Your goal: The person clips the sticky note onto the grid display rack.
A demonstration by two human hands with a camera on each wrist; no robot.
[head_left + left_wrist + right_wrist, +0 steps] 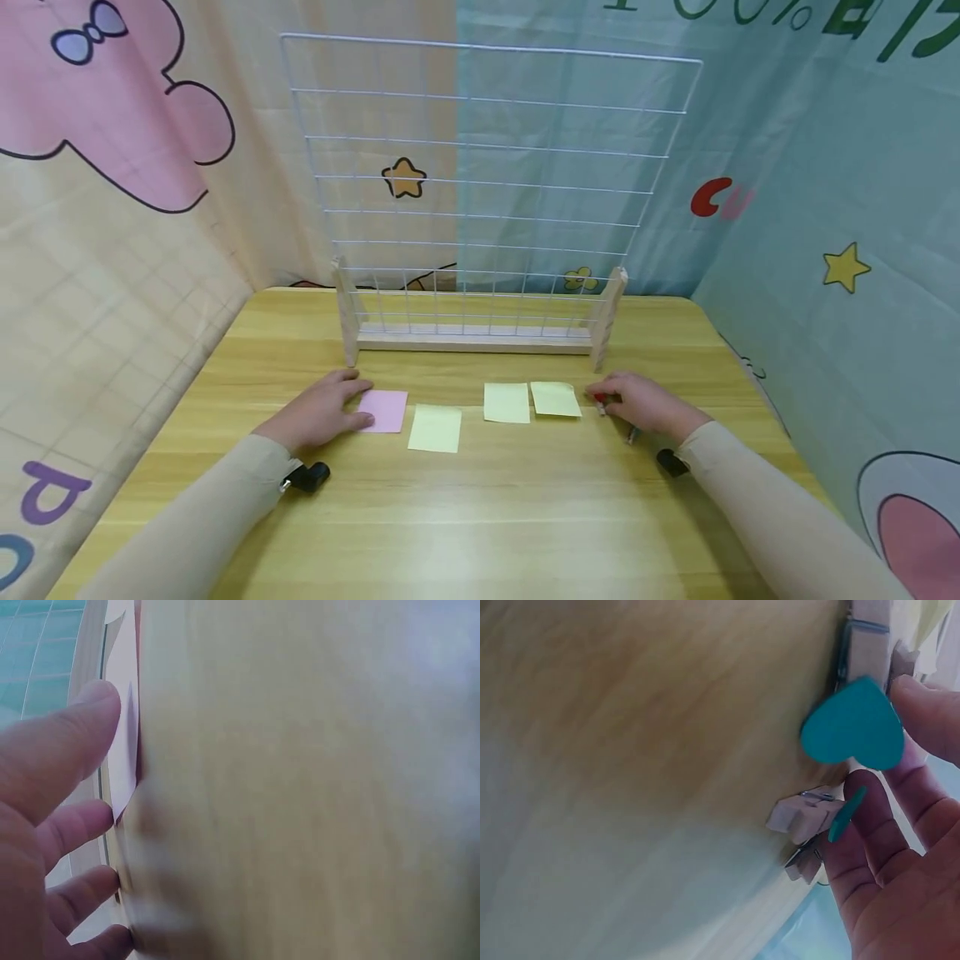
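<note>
we see the left hand at the left edge of a pink square paper note, which lies on the light wooden counter; its fingers are spread apart, the thumb and index finger touch the note, and we see no grip on it; right of this note lies a pale yellow square note, a little nearer to the person, then a second pale yellow note and a third pale yellow note, side by side;

the right hand is just right of these, its fingers bent, with thumb and index finger at a small wooden clip with a red part; we cannot tell if they pinch it; under this hand we see a wooden clip with a teal heart, point of the heart upward in the right wrist view, and near it a second teal-topped clip and a partly hidden clip;

behind the notes, a white wire grid stands upright in a pale wooden stand; a printed cloth hangs around.
</note>
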